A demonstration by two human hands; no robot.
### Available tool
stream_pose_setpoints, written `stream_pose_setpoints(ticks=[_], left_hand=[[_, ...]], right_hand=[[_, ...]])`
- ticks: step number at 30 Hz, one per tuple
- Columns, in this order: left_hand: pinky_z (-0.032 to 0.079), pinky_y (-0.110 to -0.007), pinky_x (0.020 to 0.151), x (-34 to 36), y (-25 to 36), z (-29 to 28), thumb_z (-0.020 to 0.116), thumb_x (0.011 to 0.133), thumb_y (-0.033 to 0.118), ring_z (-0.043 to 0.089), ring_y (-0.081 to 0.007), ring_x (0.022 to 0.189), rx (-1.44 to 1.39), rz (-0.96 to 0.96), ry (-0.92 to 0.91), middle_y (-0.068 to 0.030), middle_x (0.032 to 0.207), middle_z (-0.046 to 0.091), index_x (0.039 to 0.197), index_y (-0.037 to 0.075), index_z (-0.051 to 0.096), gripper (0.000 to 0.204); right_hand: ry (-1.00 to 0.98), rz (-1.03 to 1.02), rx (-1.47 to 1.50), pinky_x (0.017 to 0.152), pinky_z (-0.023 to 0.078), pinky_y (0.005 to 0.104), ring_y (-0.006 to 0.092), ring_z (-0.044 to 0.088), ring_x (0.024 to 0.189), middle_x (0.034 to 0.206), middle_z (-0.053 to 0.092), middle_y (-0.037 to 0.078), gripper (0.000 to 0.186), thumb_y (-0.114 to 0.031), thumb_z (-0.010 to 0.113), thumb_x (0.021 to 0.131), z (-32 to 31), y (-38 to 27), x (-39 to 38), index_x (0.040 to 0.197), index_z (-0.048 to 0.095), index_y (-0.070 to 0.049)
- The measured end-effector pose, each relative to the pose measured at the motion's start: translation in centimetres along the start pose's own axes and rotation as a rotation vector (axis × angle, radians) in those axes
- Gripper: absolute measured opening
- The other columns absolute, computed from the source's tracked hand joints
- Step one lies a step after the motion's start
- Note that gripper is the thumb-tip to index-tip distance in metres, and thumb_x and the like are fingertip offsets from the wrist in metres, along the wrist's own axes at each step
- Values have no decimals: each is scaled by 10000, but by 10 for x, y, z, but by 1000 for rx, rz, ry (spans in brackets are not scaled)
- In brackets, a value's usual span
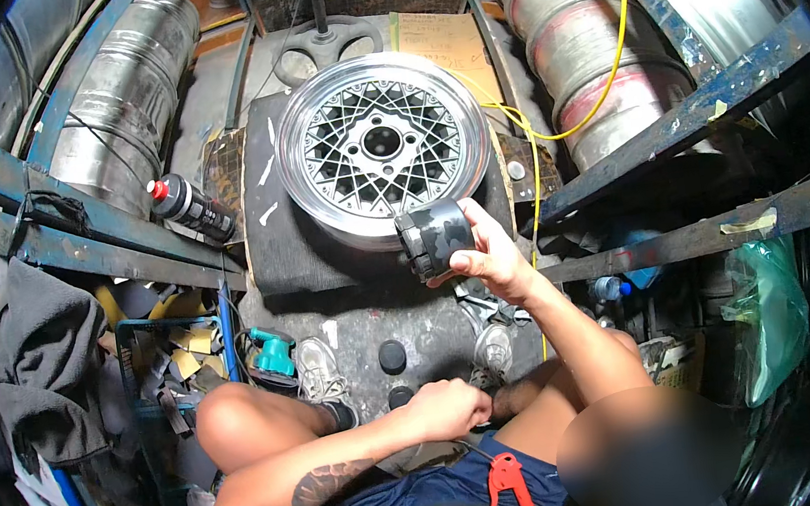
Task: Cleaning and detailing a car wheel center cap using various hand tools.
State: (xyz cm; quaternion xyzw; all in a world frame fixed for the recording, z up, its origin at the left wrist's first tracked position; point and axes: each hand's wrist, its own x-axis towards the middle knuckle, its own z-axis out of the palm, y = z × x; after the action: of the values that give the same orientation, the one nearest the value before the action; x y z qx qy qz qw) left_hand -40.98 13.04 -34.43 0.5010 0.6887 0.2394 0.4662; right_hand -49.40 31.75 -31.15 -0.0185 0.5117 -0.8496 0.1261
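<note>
Rim [381, 146], silver mesh-spoke alloy, sits flat on dark mat [277, 253] at frame centre-top. I see my right hand [485, 256] w/ fingers clamped on grey sanding block [435, 237], touching rim's lower edge. Left hand [446, 408] fisted at bottom centre, above red-handled tool [506, 481].

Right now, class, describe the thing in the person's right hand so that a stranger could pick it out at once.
Start at the round silver lattice-spoked wheel rim lying flat on the dark mat. At its near edge, the right hand holds a small dark grey camouflage-patterned block. Unlike the red-capped black spray can to the left, it is squat and mottled.
</note>
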Motion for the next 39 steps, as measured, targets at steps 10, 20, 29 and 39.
stream_pose_setpoints(ticks=[10, 20, 29, 39], left_hand=[[269, -185, 440, -48, -30, -47, 422, 987, 552, 321, -49, 505, -1694, -224, 674, 50, 707, 413, 1238, 154, 517, 480], [305, -203, 430, -43, -21, 2, 461, 955, 547, 382, -69, 520, -1964, 127, 416, 31, 687, 435, 886, 131, 489, 422], [293, -212, 450, -92, -40, 56, 481, 966, 526, 372, -79, 518, -2248, -153, 552, 30, 626, 384, 748, 94, 465, 484], [308, -227, 479, -55, -2, 189, 495, 942, 562, 359, -98, 535, -2595, -210, 824, 13, 612, 367, 741, 75, 438, 530]], right_hand=[[48, 211, -709, 660, 455, 237, 57, 525, 700, 864, 661, 6, 678, -328, 876, 686, -10, -12, -25, 1235, 602, -41], [66, 11, -1459, 779, 530, 444, 383, 659, 951, 1032, 685, 204, 811, -424, 765, 767, 45, -14, -118, 1397, 384, -84], [65, 186, -1706, 1096, 293, 506, 359, 555, 1154, 1114, 661, 131, 601, -518, 690, 802, 149, 67, -353, 1112, 645, -4], [268, 462, -758, 727, 518, 404, 373, 677, 839, 917, 660, 217, 404, -261, 686, 886, 174, 79, -368, 1117, 427, -53]])
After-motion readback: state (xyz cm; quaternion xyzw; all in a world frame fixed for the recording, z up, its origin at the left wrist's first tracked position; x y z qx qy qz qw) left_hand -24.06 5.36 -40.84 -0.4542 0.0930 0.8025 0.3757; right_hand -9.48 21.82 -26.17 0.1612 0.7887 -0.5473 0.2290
